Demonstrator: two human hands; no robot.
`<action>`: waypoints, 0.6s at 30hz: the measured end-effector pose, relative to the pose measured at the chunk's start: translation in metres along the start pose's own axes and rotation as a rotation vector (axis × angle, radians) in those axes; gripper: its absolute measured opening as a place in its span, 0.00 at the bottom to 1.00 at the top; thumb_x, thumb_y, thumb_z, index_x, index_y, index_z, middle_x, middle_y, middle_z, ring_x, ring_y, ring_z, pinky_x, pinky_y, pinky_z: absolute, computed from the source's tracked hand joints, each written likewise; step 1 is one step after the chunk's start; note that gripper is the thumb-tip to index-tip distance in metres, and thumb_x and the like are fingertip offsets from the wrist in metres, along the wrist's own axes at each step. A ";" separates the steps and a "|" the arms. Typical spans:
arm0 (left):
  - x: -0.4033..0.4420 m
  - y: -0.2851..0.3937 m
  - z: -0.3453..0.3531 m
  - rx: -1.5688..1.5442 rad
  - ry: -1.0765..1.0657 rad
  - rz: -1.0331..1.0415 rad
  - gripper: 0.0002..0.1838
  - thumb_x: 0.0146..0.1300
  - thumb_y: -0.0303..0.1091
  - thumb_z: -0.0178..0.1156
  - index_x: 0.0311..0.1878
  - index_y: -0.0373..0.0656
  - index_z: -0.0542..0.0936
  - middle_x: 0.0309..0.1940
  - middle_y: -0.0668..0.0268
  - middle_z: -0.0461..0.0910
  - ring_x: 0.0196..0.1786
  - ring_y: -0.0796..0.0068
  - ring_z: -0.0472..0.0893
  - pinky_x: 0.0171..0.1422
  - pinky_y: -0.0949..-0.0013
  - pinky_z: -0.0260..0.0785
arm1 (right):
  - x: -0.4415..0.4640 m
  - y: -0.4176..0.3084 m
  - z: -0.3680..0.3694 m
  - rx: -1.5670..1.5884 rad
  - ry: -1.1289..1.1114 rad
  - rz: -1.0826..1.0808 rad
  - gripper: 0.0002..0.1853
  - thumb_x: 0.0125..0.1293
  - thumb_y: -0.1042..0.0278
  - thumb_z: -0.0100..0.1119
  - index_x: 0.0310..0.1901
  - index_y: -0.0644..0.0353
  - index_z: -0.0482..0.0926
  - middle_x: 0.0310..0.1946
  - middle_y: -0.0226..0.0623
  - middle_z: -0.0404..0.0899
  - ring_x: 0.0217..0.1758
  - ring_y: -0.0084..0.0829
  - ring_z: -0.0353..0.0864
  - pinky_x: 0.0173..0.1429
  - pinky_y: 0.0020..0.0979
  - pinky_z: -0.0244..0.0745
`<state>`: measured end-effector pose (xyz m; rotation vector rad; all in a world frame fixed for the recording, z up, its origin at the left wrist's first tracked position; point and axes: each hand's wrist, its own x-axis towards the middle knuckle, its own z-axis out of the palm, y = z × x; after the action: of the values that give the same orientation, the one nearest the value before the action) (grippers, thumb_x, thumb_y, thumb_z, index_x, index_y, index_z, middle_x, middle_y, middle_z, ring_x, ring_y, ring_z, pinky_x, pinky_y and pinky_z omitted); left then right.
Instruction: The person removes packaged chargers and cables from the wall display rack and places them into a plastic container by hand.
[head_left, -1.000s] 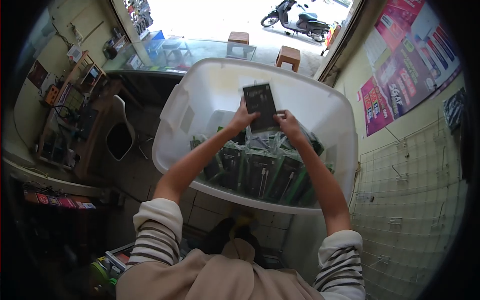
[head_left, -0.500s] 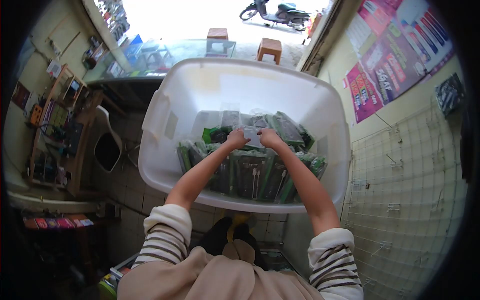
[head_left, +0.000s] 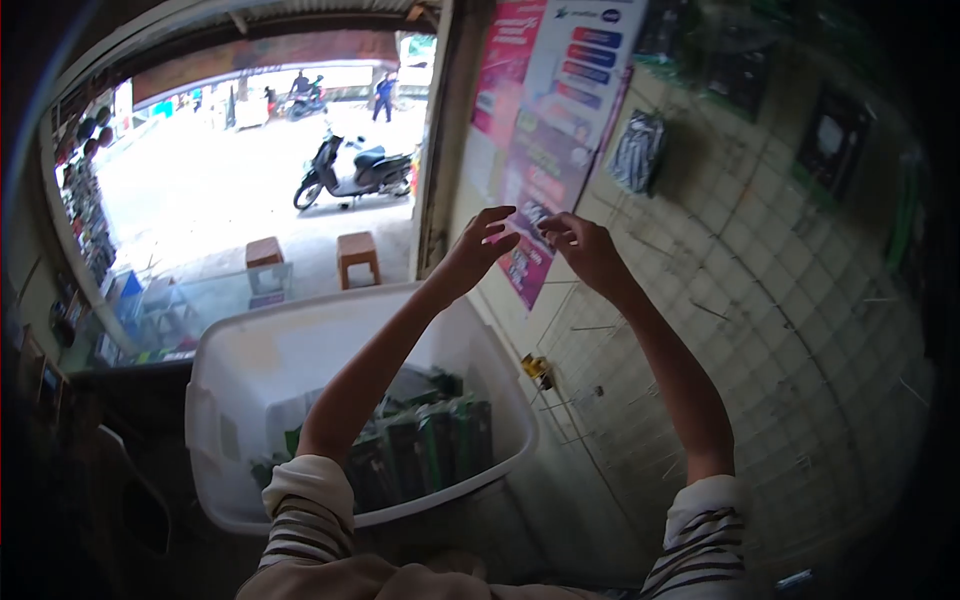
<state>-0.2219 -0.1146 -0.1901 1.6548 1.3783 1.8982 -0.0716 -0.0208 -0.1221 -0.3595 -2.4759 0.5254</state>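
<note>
Both hands are raised in front of the wall posters, above and to the right of the white bin [head_left: 240, 345]. My left hand [head_left: 475, 255] has its fingers apart and bent, with nothing seen in it. Close by on the right, my right hand [head_left: 585, 250] also has loosely curled fingers apart, holding nothing. Below my left forearm, the bin holds several dark and green packs [head_left: 435, 440] in clear plastic, standing in a row. A pink and purple poster [head_left: 545, 180] lies behind the hands.
A wire grid rack [head_left: 740, 350] with hooks covers the right wall. A silvery packet [head_left: 637, 150] and dark packages [head_left: 835, 140] hang there. Beyond the glass counter [head_left: 200, 310] stand brown stools [head_left: 358, 258], a parked scooter [head_left: 355, 175] and a distant person [head_left: 384, 97].
The view has turned right and up toward the wall. My hands have risen out of the bin, and the dark package held earlier is no longer in them.
</note>
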 end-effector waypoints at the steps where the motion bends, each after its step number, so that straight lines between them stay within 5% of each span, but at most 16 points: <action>1: 0.019 0.009 0.014 -0.057 -0.009 0.042 0.23 0.55 0.38 0.53 0.53 0.43 0.61 0.52 0.63 0.62 0.54 0.69 0.63 0.55 0.68 0.58 | -0.001 -0.003 -0.026 0.019 0.073 0.069 0.10 0.56 0.70 0.45 0.39 0.62 0.72 0.33 0.35 0.76 0.35 0.25 0.75 0.40 0.25 0.69; 3: 0.056 0.022 0.041 -0.125 -0.044 0.074 0.24 0.56 0.38 0.52 0.55 0.44 0.60 0.52 0.66 0.63 0.54 0.77 0.63 0.57 0.69 0.56 | 0.010 0.030 -0.059 0.085 0.271 0.032 0.10 0.55 0.70 0.45 0.39 0.62 0.71 0.30 0.36 0.75 0.33 0.27 0.75 0.38 0.25 0.69; 6: 0.097 0.026 0.082 -0.588 -0.180 -0.109 0.26 0.56 0.42 0.50 0.57 0.48 0.57 0.53 0.66 0.62 0.56 0.73 0.63 0.58 0.67 0.52 | 0.030 0.081 -0.091 0.135 0.489 0.054 0.11 0.53 0.70 0.46 0.38 0.64 0.69 0.28 0.39 0.75 0.31 0.31 0.75 0.37 0.27 0.68; 10: 0.153 -0.008 0.131 -0.745 -0.009 -0.170 0.25 0.57 0.40 0.48 0.57 0.49 0.55 0.51 0.67 0.64 0.54 0.69 0.64 0.57 0.66 0.53 | 0.050 0.125 -0.103 0.285 0.678 0.248 0.16 0.50 0.65 0.49 0.39 0.67 0.68 0.29 0.46 0.74 0.31 0.35 0.75 0.38 0.30 0.68; 14: 0.187 -0.032 0.162 -0.683 0.028 -0.366 0.35 0.51 0.49 0.52 0.59 0.48 0.51 0.58 0.62 0.53 0.59 0.64 0.56 0.62 0.63 0.43 | 0.080 0.197 -0.091 -0.040 0.724 0.255 0.22 0.43 0.62 0.56 0.37 0.70 0.67 0.31 0.51 0.71 0.37 0.45 0.71 0.42 0.38 0.65; 18: 0.218 -0.047 0.179 -0.722 0.129 -0.550 0.41 0.50 0.55 0.50 0.62 0.48 0.44 0.62 0.56 0.40 0.62 0.54 0.48 0.64 0.60 0.35 | 0.108 0.237 -0.079 -0.256 0.735 0.207 0.29 0.37 0.62 0.62 0.39 0.73 0.64 0.32 0.49 0.70 0.37 0.41 0.71 0.43 0.34 0.66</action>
<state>-0.1494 0.1502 -0.1102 0.7323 0.8809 1.8495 -0.0791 0.2513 -0.1150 -0.7630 -1.7937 0.1091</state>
